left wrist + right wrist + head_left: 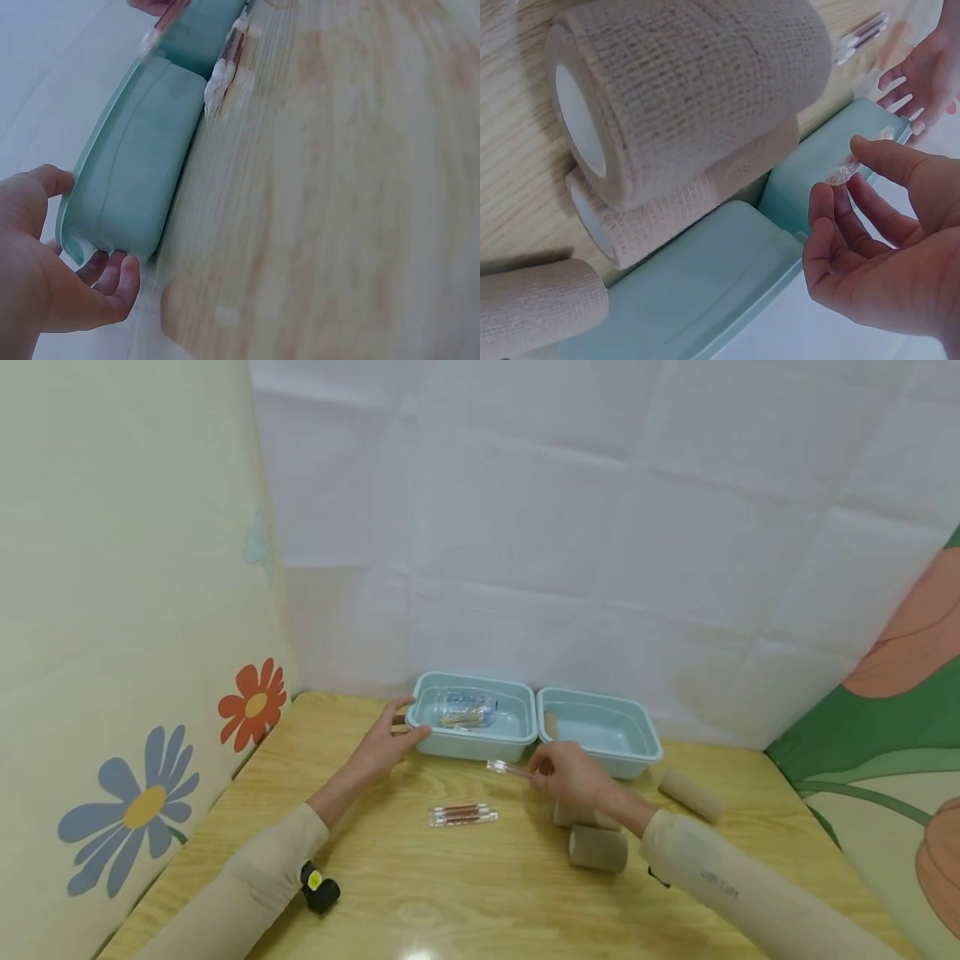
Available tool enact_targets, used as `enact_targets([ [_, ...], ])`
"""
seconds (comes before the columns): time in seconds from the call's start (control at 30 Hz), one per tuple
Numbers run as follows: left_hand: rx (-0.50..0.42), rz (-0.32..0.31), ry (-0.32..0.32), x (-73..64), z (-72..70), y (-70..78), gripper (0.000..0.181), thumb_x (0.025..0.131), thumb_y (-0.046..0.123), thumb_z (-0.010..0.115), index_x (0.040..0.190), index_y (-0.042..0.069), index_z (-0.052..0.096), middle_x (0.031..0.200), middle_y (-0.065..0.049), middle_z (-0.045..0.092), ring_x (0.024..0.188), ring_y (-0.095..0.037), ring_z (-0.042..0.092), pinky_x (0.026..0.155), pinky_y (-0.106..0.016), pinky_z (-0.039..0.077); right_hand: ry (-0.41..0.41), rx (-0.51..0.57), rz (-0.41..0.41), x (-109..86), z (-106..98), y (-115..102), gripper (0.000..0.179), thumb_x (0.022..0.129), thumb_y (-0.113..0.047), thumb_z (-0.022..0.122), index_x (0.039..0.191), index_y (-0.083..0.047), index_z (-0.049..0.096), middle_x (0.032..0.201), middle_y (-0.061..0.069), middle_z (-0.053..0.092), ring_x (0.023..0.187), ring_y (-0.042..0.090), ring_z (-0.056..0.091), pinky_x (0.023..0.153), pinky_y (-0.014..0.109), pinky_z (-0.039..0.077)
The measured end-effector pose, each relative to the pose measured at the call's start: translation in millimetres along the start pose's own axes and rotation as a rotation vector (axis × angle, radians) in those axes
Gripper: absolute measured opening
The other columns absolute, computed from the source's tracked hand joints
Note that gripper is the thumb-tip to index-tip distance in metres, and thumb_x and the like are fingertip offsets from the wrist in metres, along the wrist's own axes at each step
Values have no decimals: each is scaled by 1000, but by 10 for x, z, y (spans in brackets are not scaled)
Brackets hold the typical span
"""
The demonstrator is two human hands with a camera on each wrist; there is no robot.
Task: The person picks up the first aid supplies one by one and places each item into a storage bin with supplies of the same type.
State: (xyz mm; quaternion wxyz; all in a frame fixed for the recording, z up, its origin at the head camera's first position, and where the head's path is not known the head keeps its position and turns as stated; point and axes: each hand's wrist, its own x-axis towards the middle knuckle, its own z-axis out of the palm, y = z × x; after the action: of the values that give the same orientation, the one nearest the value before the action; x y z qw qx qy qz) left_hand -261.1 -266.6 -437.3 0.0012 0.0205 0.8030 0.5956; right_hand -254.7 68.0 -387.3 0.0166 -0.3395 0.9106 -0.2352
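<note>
My left hand (381,747) grips the left end of the left light-blue plastic tub (472,747), its fingers and thumb around the corner. Inside that tub lie a clear packet (467,700) and a bundle of thin sticks. In front of the right tub (628,764), my right hand (573,772) pinches one end of a clear-wrapped cotton swab (501,767) with a reddish-brown stick. The swab's free end points left, above the table. Several similar wrapped swabs (462,815) lie side by side on the table between the hands.
Tan bandage rolls (597,849) lie under and beside the right forearm, with another roll (692,796) farther right. A tan object (551,724) sits inside the right tub. The tubs stand side by side near the white backdrop (480,568). A black item (321,892) is by the left sleeve.
</note>
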Motion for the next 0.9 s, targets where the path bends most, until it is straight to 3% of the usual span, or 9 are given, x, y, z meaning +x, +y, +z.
enact_targets([
  [0.2, -8, -1, 4, 19, 5, -12, 76, 102, 36, 65, 162, 17, 21, 155, -28, 31, 134, -45, 44, 102, -54, 45, -4, -19, 8, 28, -65, -21, 7, 88, -7, 78, 93, -8, 74, 76, -5, 63, 69, 10, 57, 63, 30, 51],
  [0.43, -11, 6, 8, 6, 6, -2, 79, 100, 42, 67, 161, 17, 23, 154, -27, 33, 132, -44, 45, 100, -53, 47, 35, -41, -48, 86, -136, -65, 6, 87, -7, 78, 90, -8, 73, 77, -5, 65, 70, 10, 59, 65, 30, 51],
  [0.73, -6, 6, 6, 11, 1, -18, 77, 101, 40, 66, 161, 17, 23, 154, -27, 33, 133, -44, 45, 100, -53, 47, 57, -33, 8, 190, -172, -131, 8, 87, -6, 80, 92, -8, 74, 84, -1, 62, 74, 13, 58, 65, 31, 52],
  [0.9, -11, 34, 0, -13, 3, 14, 76, 101, 37, 66, 161, 16, 23, 154, -28, 33, 133, -46, 45, 99, -55, 47, 76, -60, -13, 234, -184, -131, 8, 89, -6, 78, 96, -7, 75, 87, 0, 67, 76, 13, 61, 66, 33, 53],
])
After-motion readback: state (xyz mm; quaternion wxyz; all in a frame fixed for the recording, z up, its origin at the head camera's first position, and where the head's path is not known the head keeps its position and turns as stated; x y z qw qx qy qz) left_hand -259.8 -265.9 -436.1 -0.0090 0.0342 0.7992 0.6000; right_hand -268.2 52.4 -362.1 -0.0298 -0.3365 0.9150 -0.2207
